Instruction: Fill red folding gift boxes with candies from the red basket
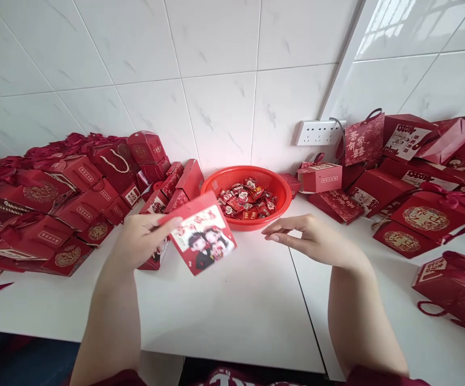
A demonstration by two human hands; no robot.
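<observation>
My left hand (146, 236) pinches one edge of a red gift box (206, 236), whose printed face shows a cartoon couple and lettering. The box is tilted above the white table, left of centre. My right hand (302, 236) is at the front right of a red plastic basket (283, 201), with its fingers bent, close together and pointing left. Whether anything small sits between those fingertips I cannot make out. Several wrapped candies (248, 197) lie in the basket. The held box covers part of the basket's front left rim.
Many red gift boxes (82, 177) are heaped on the left, and more red boxes (393, 187) are piled on the right. One ribboned box (455, 289) lies near the right edge. A socket strip (320, 133) is on the tiled wall. A seam (307, 305) crosses the white table (232, 316).
</observation>
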